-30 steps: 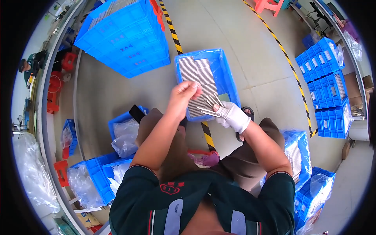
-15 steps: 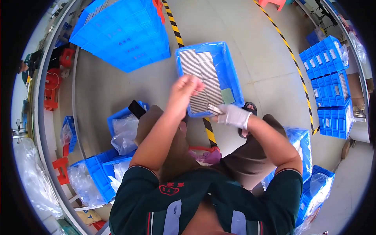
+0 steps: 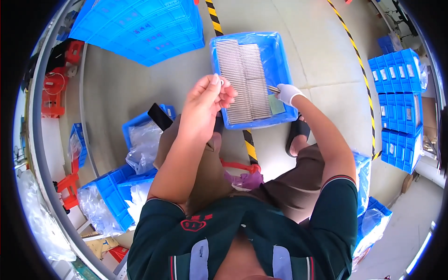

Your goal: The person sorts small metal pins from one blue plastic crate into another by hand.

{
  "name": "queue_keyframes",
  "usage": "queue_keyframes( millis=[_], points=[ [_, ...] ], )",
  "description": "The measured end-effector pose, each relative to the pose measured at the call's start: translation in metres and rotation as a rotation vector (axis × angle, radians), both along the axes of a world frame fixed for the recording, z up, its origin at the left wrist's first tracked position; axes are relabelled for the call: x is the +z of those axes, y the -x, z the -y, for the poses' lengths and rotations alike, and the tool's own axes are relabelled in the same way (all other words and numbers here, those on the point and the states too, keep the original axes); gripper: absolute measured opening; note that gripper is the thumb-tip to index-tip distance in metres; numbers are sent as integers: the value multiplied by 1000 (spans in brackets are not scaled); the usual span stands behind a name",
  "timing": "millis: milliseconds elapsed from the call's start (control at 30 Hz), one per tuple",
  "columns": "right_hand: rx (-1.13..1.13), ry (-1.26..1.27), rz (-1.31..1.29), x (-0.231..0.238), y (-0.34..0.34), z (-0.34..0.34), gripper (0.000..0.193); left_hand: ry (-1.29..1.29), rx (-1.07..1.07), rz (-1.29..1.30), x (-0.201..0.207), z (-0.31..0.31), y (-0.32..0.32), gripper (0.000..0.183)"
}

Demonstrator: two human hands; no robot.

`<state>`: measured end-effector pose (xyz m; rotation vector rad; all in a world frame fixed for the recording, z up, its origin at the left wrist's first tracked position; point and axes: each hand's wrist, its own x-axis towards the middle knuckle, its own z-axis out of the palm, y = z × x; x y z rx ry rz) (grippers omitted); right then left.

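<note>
In front of me stands a blue plastic crate (image 3: 258, 125) lined with clear film. Slim silvery metal rods (image 3: 254, 77) lie in it, packed side by side in two long columns. My bare left hand (image 3: 208, 95) is over the crate's left side, its thumb and forefinger pinching a small silvery metal piece (image 3: 222, 82) seen end-on; its full shape is hidden. Over the right side, my white-gloved right hand (image 3: 287, 94) is closed around a few metal rods (image 3: 274, 89) whose ends stick out to the left. A green slip (image 3: 276, 104) lies beside the columns, below that hand.
Tall stacked blue crates (image 3: 154, 35) stand at the far left, and more stacked crates (image 3: 399, 112) at the right. Bagged crates flank my legs, with a black phone-like object (image 3: 159, 116) on the left one. Striped floor tape (image 3: 250, 148) runs beneath the rod crate.
The view has shifted, so the crate sits higher in the picture. My right hand has moved from the crate's near edge to its right side, still holding rods. My left hand has turned, fingers pinched.
</note>
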<state>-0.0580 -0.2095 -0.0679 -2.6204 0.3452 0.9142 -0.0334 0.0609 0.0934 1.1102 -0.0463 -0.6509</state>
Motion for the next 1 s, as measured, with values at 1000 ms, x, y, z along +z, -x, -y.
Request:
queue_keyframes(
  millis=[1000],
  points=[
    [357, 184, 393, -81, -107, -25, 21, -13, -5, -93, 10, -12, -1, 23]
  ],
)
